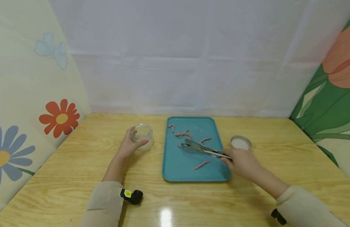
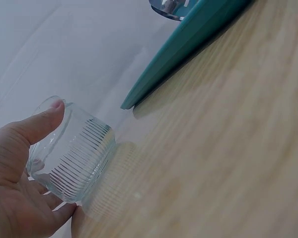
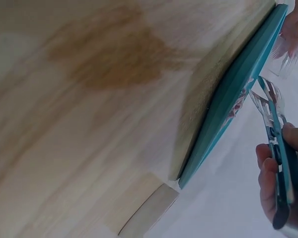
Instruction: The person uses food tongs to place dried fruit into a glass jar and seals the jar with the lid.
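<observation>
My left hand (image 1: 130,144) grips a clear glass jar (image 1: 146,143) standing on the table left of the tray; its ribbed wall shows in the left wrist view, thumb at the rim and fingers around the far side. My right hand (image 1: 244,162) holds metal tongs (image 1: 206,150) by the handles, their heads over the middle of a teal tray (image 1: 192,173). Several pinkish, worm-like strips (image 1: 201,165) lie scattered on the tray. In the right wrist view the tongs (image 3: 273,116) have their tips spread apart, close to the tray's edge.
A round lid (image 1: 241,143) with a metal rim lies on the wooden table (image 1: 175,201), right of the tray behind my right hand. A white cloth backdrop (image 1: 175,63) closes off the back, and panels with painted flowers stand at both sides.
</observation>
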